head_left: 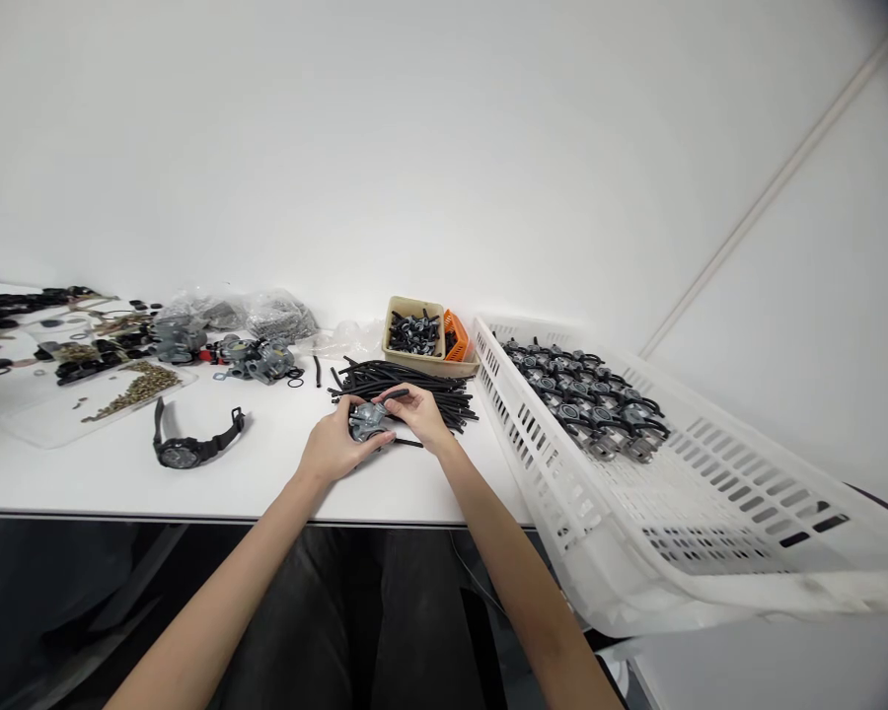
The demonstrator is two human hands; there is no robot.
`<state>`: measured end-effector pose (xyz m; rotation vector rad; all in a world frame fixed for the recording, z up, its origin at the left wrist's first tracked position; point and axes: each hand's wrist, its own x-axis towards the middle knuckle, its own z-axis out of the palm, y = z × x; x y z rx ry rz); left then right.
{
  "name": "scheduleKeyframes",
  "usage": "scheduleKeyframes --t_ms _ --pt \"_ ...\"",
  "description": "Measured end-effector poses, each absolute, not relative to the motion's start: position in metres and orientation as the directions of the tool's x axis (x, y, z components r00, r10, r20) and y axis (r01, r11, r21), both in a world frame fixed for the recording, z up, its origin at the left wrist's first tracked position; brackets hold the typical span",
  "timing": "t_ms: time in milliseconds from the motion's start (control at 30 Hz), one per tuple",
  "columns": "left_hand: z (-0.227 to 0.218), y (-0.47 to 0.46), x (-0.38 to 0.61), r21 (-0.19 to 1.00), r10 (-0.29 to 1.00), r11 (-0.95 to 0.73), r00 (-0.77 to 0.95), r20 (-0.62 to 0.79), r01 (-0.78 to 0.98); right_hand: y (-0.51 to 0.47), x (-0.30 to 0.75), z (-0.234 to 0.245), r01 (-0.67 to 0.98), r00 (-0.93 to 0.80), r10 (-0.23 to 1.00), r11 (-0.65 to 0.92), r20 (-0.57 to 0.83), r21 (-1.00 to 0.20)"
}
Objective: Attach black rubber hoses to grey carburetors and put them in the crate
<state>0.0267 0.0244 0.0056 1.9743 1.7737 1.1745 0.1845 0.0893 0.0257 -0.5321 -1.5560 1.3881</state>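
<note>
**Two hands on one grey metal part (368, 422) at the counter (266, 496)**

So I'm standing here watching, and the person's left hand (331, 446) is wrapping its fingers around that part, over the middle of the front edge. The right hand's (423, 419) fingers are pinching a short black tube (396, 394) right at the top of it. Can't tell from here whether the tube is actually sitting on anything.

Just behind the hands, a heap of black tubes (385, 376) is lying loose. Toward the back edge, a beige bin (388, 330) is holding small black and grey bits, with an orange basket (459, 323) sitting right beside it. At the right end, a big white crate (622, 582) is poking out past the front edge, and rows of grey parts with black tubes (599, 390) are filling its back half. Over left, a black watch (180, 454) is lying near the front edge.
</note>
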Motion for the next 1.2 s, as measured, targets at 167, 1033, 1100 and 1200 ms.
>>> scheduleKeyframes --t_ms 167,1033,1100,1200 --pt "0.0053 0.0246 0.0275 0.65 0.91 -0.237 -0.069 0.409 0.722 0.0887 0.1833 0.0265 -0.25 -0.441 0.825 0.265 0.353 -0.931" --pt "0.0083 0.021 0.0275 0.597 0.9 -0.252 -0.042 0.433 0.762 0.0873 0.1776 0.0212 -0.169 -0.447 0.837 0.269 0.317 -0.948" --pt "0.0086 0.0205 0.0275 0.592 0.898 -0.257 -0.037 0.438 0.764 0.0871 0.1775 0.021 -0.175 -0.45 0.832 0.275 0.325 -0.945" --pt "0.0091 0.0201 0.0278 0.585 0.899 -0.253 -0.035 0.436 0.771 0.0874 0.1768 0.0217 -0.17 -0.447 0.829 0.29 0.336 -0.942"
